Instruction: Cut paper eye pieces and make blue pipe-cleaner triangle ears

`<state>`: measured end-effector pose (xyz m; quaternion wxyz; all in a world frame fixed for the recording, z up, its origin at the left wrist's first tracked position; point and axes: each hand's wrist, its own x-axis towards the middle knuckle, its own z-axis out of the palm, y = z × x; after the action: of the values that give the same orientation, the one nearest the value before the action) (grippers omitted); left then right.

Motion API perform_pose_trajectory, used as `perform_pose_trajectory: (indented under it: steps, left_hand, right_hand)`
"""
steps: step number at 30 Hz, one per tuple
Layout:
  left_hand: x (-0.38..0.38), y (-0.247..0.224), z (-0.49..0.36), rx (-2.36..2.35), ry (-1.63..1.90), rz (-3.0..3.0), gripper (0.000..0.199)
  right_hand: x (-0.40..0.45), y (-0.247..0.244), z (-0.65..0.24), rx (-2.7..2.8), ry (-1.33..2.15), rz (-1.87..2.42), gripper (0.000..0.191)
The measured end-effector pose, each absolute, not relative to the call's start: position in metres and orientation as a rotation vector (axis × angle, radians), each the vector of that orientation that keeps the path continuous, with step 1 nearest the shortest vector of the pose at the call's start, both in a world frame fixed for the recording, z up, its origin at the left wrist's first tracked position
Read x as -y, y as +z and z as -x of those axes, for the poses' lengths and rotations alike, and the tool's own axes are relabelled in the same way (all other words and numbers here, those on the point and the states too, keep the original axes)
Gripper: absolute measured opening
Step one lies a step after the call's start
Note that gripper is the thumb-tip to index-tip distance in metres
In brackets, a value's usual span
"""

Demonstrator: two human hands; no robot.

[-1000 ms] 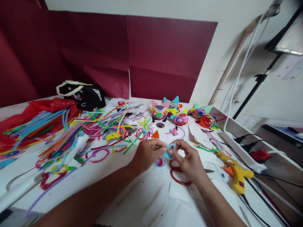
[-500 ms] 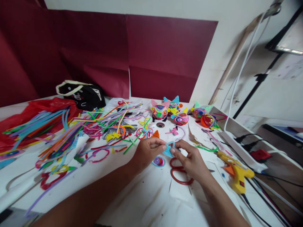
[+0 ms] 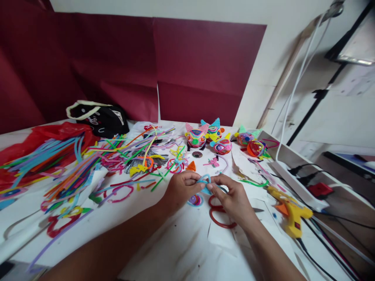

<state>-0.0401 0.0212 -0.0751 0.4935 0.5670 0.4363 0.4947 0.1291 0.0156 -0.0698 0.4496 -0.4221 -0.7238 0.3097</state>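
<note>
Both of my hands pinch a light-blue pipe cleaner (image 3: 206,178) bent into a small pointed loop, with a wound blue part below it partly hidden by fingers. My left hand (image 3: 182,190) grips its left side, and my right hand (image 3: 231,196) holds the right side between thumb and forefinger. Just under them on the table lies a coiled disc (image 3: 195,200) in purple, red and blue. Red-handled scissors (image 3: 221,223) rest beneath my right hand, their blade tip showing to its right. Behind my left hand sits a small orange wound triangle (image 3: 191,166).
Several colourful pipe-cleaner animal heads (image 3: 196,136) stand at the back. Loose pipe cleaners (image 3: 68,171) and a red plastic bag (image 3: 58,130) cover the left, near a black pouch (image 3: 108,121). A yellow glue gun (image 3: 294,218) and a power strip (image 3: 301,191) are at right.
The light-blue piece has turned and shifted slightly left, its loop now standing up between my fingertips. My hands have moved closer together, and the orange triangle shows more fully.
</note>
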Motion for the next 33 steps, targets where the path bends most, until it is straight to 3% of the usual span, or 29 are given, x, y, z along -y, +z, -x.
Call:
perform_pose_trajectory:
  steps: [33]
  left_hand:
    - [-0.0153,-0.0705,0.0355,-1.173,1.048,-1.300,0.021]
  right_hand:
    - [-0.0138,-0.0721,-0.1268,1.740,0.877,1.192,0.027]
